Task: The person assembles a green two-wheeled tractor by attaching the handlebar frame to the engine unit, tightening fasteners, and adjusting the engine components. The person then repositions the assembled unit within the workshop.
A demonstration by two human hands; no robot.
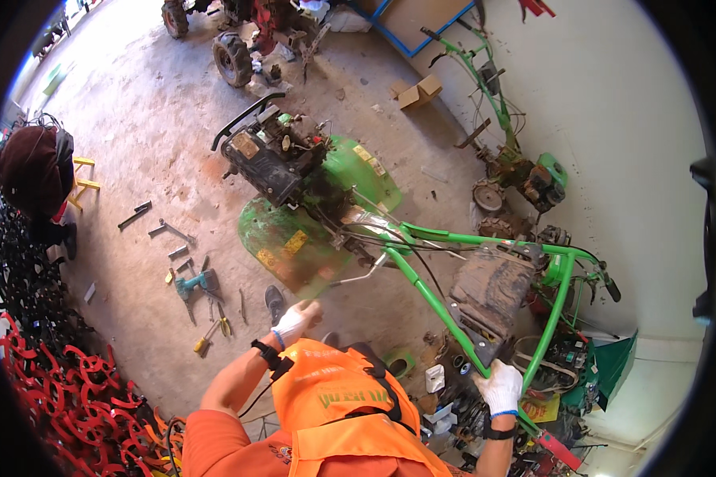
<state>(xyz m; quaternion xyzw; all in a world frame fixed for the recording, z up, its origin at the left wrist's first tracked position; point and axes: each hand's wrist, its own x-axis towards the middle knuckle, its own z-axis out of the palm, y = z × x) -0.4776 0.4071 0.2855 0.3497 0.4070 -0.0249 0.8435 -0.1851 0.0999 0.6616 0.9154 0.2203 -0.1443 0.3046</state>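
Observation:
A green tiller [429, 286] stands before me, with a dirty black engine [274, 155] at its far end. Its green fenders [294, 246] are smeared with soil. My right hand [501, 388], in a white glove, is wrapped around the tiller's green handlebar [445, 314]. In front of my orange apron, my left hand [297, 319] hangs in the air, also gloved. Its fingers look curled in, with nothing seen in them, and it touches no part of the machine. A muddy dark plate [493, 286] lies across the handlebar frame.
On the floor at left lie a teal power drill [195, 285], a yellow-handled screwdriver [205, 340] and several wrenches. Red curved blades [79, 389] are heaped lower left. Another person [36, 171] is beside a yellow stool [81, 181]. A second tiller [517, 167] stands by the wall.

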